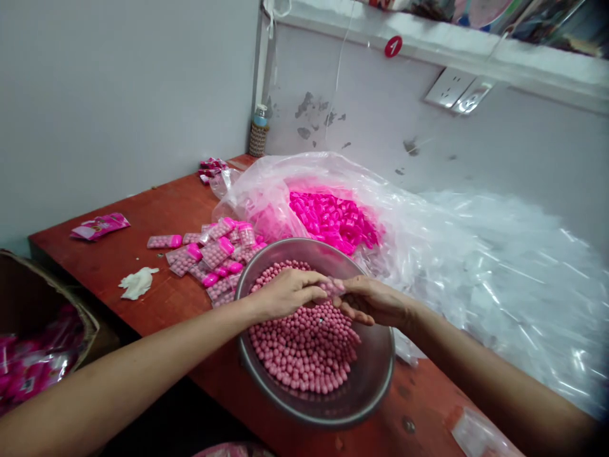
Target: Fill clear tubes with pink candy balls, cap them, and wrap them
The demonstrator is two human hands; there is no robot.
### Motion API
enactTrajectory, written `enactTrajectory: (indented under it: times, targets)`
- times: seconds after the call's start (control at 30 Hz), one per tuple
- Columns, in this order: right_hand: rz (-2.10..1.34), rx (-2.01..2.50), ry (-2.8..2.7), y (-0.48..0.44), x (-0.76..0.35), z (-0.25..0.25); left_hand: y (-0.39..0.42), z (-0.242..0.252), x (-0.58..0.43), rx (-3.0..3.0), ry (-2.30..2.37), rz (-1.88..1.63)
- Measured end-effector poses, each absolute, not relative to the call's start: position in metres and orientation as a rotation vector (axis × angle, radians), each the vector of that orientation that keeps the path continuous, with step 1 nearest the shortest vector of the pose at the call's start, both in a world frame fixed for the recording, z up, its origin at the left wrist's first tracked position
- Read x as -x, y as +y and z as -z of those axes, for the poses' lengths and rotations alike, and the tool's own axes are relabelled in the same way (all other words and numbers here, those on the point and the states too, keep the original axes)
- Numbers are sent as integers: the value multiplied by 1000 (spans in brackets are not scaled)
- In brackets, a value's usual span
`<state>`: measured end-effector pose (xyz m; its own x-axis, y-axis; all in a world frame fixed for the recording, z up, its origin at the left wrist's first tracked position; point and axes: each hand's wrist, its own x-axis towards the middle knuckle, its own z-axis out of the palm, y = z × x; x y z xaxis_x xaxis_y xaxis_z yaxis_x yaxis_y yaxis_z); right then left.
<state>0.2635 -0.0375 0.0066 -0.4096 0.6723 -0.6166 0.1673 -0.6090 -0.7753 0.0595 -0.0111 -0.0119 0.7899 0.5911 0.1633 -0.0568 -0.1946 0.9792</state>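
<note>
A small clear container [332, 287], pinkish in look and partly hidden by fingers, is held near the centre of the frame, above the bowl. Its left end is gripped between the thumb and fingers of the left hand [288, 293]; its right end is pinched by the right hand [373, 299], whose lower fingers are held out loosely (whether a cap is fitted cannot be told). Below, pink beads [304, 355] are heaped in a metal bowl [388, 374], at lower centre, which is set on a red table [157, 216].

Just beside the bowl, to its upper left, bead-filled containers with pink caps [216, 252] are piled. Behind it, bright pink pieces [333, 219] are contained in an open clear plastic bag [328, 164]. The right of the frame is filled by a mass of clear plastic [514, 298], its contents blurred.

At left, a crumpled white tissue [137, 283] and pink packets [101, 226] are laid on the table. Pink packages [38, 362] are held in a cardboard box [90, 317] at the lower left edge.
</note>
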Motion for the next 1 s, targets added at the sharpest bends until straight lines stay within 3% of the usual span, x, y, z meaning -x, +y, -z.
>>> enactTrajectory:
  times: [0.17,0.47,0.53,0.7,1.0]
  targets:
    - [-1666,1301,-1194,-38,-272,-10,-7,15,-64,-1026,517,-585]
    - [-1427,1190,-1487,-37,-262,-11,-4,6,-60,-1061,530,-669]
    - [-1304,1310,-1612,-27,-277,-10,-4,6,-56,-1104,504,-709]
    - [-583,1830,-1715,16,-343,0,-5,7,-50,-1299,518,-716]
    - [-305,2205,-1774,81,-375,42,-3,18,-52,-1180,605,-748]
